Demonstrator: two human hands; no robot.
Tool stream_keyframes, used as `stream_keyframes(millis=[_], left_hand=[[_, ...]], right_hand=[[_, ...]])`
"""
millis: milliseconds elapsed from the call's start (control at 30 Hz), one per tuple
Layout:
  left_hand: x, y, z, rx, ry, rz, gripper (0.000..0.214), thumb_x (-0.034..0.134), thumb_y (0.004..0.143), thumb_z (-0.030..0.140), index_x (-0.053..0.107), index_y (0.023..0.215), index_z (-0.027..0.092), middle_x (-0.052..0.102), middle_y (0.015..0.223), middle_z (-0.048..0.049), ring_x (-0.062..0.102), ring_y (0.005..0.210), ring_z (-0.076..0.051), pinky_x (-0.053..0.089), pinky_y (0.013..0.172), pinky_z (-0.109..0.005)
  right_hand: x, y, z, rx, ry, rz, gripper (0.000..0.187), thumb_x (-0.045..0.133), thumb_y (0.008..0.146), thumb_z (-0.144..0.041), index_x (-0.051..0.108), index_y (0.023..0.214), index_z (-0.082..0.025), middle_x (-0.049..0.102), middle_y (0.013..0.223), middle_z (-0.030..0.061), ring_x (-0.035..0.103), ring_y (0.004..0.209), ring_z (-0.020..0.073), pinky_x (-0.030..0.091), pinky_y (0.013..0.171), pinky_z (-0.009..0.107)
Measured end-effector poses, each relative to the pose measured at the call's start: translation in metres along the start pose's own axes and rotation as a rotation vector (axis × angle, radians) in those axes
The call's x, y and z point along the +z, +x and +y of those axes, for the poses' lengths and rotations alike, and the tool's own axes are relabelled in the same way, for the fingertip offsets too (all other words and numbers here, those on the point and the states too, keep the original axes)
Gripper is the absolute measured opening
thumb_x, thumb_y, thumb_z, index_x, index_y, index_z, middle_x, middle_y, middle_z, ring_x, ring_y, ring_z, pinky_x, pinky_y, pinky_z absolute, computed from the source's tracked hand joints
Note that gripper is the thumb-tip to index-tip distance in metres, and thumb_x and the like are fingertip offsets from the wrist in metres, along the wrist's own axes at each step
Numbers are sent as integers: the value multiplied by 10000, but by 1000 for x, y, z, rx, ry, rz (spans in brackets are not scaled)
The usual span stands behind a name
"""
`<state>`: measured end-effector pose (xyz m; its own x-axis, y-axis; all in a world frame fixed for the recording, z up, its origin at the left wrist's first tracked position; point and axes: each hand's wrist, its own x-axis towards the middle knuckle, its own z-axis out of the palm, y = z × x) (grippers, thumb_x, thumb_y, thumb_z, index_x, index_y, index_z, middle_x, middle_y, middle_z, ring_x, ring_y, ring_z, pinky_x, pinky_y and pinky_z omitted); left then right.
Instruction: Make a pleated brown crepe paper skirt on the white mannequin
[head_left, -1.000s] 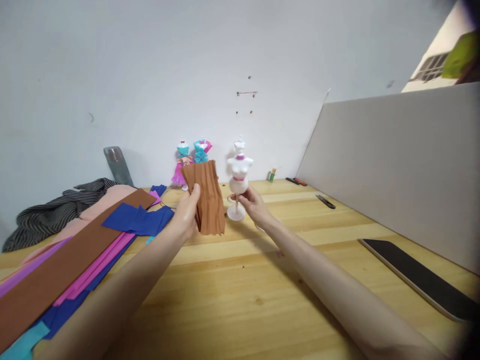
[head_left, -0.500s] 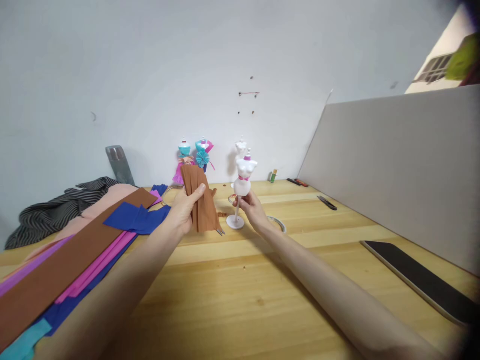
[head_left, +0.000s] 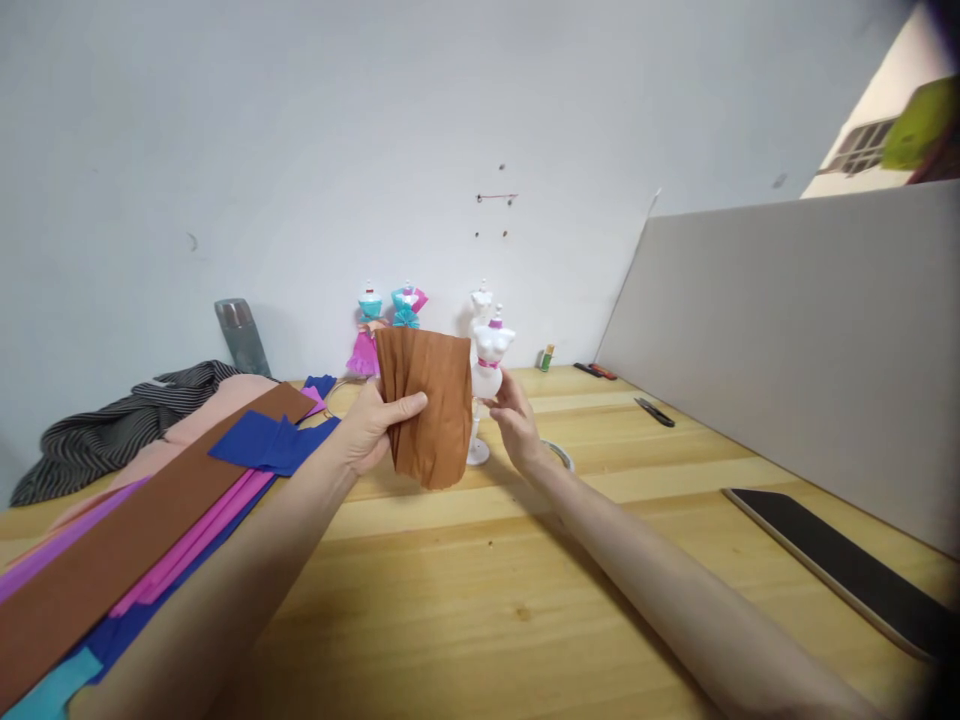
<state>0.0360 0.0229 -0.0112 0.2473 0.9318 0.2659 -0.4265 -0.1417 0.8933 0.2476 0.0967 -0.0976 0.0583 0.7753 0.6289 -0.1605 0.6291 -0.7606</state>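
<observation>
My left hand (head_left: 371, 428) pinches a pleated piece of brown crepe paper (head_left: 427, 405) and holds it upright above the wooden table (head_left: 480, 590). Just right of the paper stands a small white mannequin bust (head_left: 491, 360) with a pink waistband on a thin stand. My right hand (head_left: 517, 420) is closed round that stand below the bust. The paper hides part of the stand and its base.
Long brown, pink, purple and blue paper strips (head_left: 150, 510) lie at the left beside striped cloth (head_left: 112, 420). Dressed mini mannequins (head_left: 386, 325) and another white one (head_left: 481, 302) stand by the wall. A grey flask (head_left: 241, 335), snips (head_left: 654, 411), tape ring (head_left: 559, 455), dark tablet (head_left: 847, 565), grey divider (head_left: 810, 340).
The brown paper has turned to face me broadside and moved right, in front of the mannequin's stand. My right hand still holds the mannequin, which shifted slightly.
</observation>
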Motion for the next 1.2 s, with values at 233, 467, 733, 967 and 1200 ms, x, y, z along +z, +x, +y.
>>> stream_keyframes(millis=[233, 467, 733, 967, 1200], left_hand=[[-6, 3, 0, 23, -36, 5, 525, 843, 561, 250, 658, 1038, 131, 692, 1083, -136, 632, 1049, -302, 478, 964, -457], [-4, 4, -4, 86, -49, 6, 457, 814, 616, 245, 651, 1031, 144, 692, 1094, -114, 625, 1065, -271, 499, 945, -391], [7, 1, -11, 55, -13, 18, 412, 816, 614, 286, 660, 960, 125, 717, 968, -99, 669, 922, -245, 519, 861, -363], [15, -4, -9, 100, 46, 124, 328, 812, 610, 262, 679, 882, 135, 717, 852, -56, 666, 778, -191, 523, 770, -317], [5, 4, 3, 238, -19, 344, 334, 820, 567, 267, 656, 834, 152, 707, 750, -17, 673, 776, -209, 524, 810, -346]], right_hand=[[10, 4, -63, -330, -136, 305, 240, 470, 774, -310, 528, 995, -234, 564, 916, 56, 580, 783, 185, 484, 692, 336], [50, -19, -93, 68, -149, -141, 370, 556, 826, -401, 551, 1147, -217, 632, 1115, 94, 598, 1018, 230, 495, 828, 373], [60, -27, -85, -3, -353, -263, 389, 559, 790, -235, 581, 1177, -204, 659, 1114, 84, 596, 1024, 258, 439, 932, 431], [63, -32, -91, -64, -449, -378, 406, 558, 760, -174, 564, 1166, -183, 668, 1050, 95, 599, 950, 261, 455, 852, 417], [64, -34, -91, 93, -470, -478, 167, 461, 804, -189, 511, 645, -192, 516, 565, -24, 514, 541, 134, 416, 547, 256]])
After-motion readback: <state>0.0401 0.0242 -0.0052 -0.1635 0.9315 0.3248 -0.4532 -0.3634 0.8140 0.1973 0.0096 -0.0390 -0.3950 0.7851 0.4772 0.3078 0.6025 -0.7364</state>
